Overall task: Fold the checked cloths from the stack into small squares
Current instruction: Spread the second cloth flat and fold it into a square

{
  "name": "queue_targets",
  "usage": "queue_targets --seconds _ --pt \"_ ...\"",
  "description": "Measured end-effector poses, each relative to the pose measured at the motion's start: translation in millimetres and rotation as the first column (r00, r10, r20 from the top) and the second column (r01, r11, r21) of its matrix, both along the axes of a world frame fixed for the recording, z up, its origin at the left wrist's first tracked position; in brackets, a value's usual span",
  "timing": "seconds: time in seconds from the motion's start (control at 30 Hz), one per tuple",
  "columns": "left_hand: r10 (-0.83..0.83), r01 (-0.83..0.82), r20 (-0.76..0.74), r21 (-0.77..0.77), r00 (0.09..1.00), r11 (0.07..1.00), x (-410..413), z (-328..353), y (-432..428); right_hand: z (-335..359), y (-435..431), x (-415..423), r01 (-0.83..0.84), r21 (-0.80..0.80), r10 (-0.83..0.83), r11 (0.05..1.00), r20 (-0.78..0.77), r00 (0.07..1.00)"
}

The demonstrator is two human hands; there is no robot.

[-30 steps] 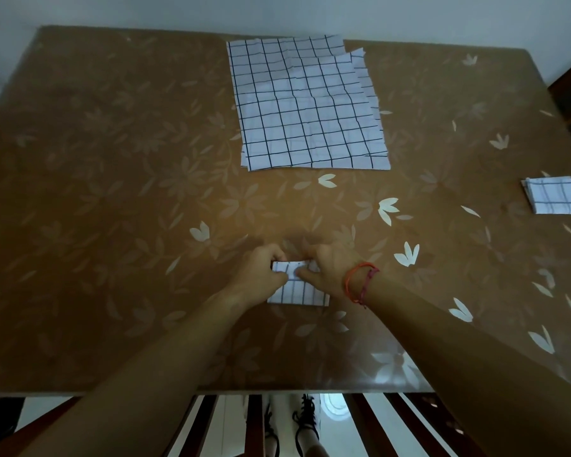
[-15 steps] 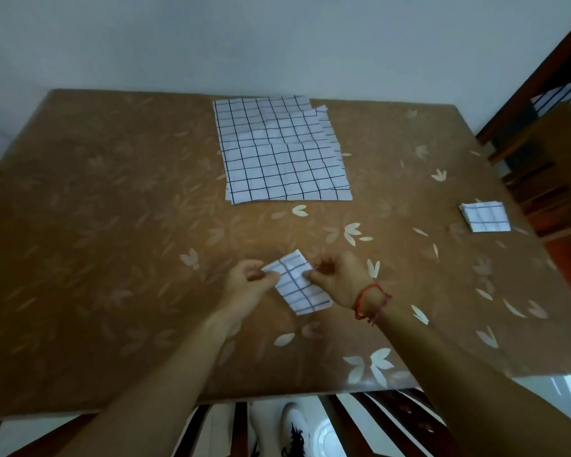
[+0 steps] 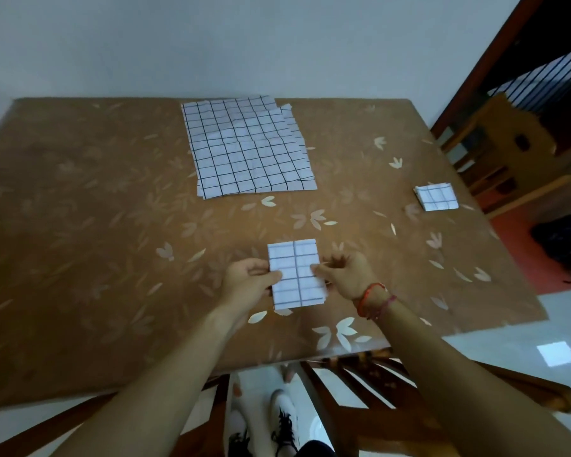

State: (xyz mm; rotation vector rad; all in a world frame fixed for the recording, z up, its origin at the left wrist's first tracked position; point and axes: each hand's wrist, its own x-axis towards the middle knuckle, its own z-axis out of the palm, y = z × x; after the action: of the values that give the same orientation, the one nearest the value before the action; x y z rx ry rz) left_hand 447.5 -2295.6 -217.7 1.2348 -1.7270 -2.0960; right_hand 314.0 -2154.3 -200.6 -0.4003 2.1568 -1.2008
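Brown leaf-patterned table (image 3: 80, 225) is carrying a stack of unfolded white black-checked cloths (image 3: 248, 150) beyond both hands. L hand (image 3: 248, 282) & R hand (image 3: 345, 275) are pinching opposite edges of the folded checked cloth (image 3: 295, 275) betw. them; finished folded squares (image 3: 436, 197) are lying far right of R hand.

Both forearms bare up to the frame's bottom edge. Wrist of right hand (image 3: 346, 277): two thin cord bracelets (image 3: 374, 300), one red-orange, one pinkish-red, w/ loose thread ends. Bottom centre of frame: shoes (image 3: 282, 404), white w/ black laces, blurred.
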Motion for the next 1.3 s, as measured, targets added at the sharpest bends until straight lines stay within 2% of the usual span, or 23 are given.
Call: queue_targets --seconds 0.23,0.43,1.07,1.3 --pt "-0.034 0.033 0.042 0.033 0.999 0.999 -7 0 21 -8 20 -11 0.147 0.017 -0.148 0.989 0.071 0.986" --pt "0.014 -0.012 0.082 -0.021 0.997 1.0 -16 -8 31 -20 32 -19 0.204 0.062 -0.21 0.977 0.115 0.971" --pt "0.047 0.001 0.275 -0.169 0.96 0.986 -45 -80 44 -105 39 -35 0.169 0.247 -0.214 0.954 0.168 0.962" --pt "0.014 0.084 0.323 -0.287 0.946 0.954 -50 -98 38 -116 34 -33 0.153 0.263 -0.185 0.953 0.105 0.977"
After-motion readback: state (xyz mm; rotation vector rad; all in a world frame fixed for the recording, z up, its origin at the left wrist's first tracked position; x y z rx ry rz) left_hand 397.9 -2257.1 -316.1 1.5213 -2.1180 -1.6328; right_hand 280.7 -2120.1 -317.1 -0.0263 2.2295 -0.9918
